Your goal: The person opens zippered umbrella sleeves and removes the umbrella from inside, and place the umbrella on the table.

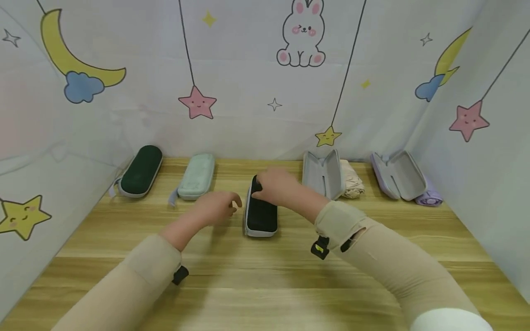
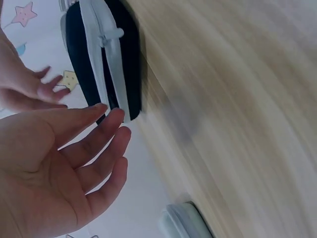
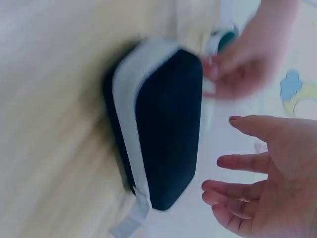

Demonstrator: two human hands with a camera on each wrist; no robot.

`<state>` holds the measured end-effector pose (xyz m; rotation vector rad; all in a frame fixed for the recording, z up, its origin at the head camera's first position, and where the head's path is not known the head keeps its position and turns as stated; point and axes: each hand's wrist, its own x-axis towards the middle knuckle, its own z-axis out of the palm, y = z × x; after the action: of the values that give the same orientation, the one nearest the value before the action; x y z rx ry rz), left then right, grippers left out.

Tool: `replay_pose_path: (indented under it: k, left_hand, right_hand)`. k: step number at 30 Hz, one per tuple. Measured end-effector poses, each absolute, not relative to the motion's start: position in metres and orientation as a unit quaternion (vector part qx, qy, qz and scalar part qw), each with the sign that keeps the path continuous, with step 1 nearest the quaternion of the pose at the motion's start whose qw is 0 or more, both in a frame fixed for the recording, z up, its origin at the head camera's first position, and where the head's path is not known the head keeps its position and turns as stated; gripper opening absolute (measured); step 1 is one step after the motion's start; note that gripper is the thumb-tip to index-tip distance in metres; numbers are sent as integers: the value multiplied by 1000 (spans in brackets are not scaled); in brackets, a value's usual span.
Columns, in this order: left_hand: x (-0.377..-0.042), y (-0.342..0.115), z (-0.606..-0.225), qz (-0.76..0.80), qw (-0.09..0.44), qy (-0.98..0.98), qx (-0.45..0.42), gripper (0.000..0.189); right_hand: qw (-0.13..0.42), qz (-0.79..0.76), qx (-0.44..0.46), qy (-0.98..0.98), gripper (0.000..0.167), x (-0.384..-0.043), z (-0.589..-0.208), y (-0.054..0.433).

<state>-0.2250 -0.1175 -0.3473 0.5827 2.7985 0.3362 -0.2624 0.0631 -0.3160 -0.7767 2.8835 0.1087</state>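
Observation:
A black zip case [image 1: 263,216] with a pale grey zipper band lies in the middle of the wooden table. In the left wrist view its zipper [image 2: 110,34] is partly undone, with a narrow dark gap between the two tapes. My left hand [image 1: 217,207] hovers left of the case, fingers loosely bent and holding nothing. Over the far end of the case is my right hand [image 1: 275,184]. Seen from the right wrist, that hand's fingers [image 3: 247,191] are spread apart beside the case, with nothing between them. A grey fabric tab [image 3: 132,220] hangs from one end.
On the left lie a dark green case [image 1: 142,171] and a pale green case [image 1: 196,177], both closed. To the right, a grey-lined case [image 1: 323,172] and a lilac case [image 1: 399,177] stand open, beside beige [image 1: 352,179] and lilac [image 1: 430,195] folded bundles. A printed curtain [image 1: 248,128] encloses the table.

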Motion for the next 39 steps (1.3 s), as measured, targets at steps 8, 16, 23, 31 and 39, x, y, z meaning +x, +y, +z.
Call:
replay_pose_path:
  k: [8, 16, 23, 31, 39]
  left_hand:
    - [-254, -114, -358, 147, 120, 969, 159, 28]
    - [-275, -89, -366, 185, 128, 970, 95, 62]
    - [-284, -64, -364, 168, 138, 972, 93, 94]
    - [-288, -55, -363, 94, 151, 978, 111, 107]
    - [-291, -56, -371, 111, 194, 969, 107, 110]
  right_hand:
    - [16, 123, -393, 911, 45, -219, -332, 66]
    - [-166, 202, -509, 820, 14, -193, -365, 64]
    - [-268, 239, -503, 786, 17, -187, -384, 54]
    - [-225, 272, -494, 795, 16, -184, -386, 47]
    - [-249, 283, -522, 765, 21, -179, -393, 43]
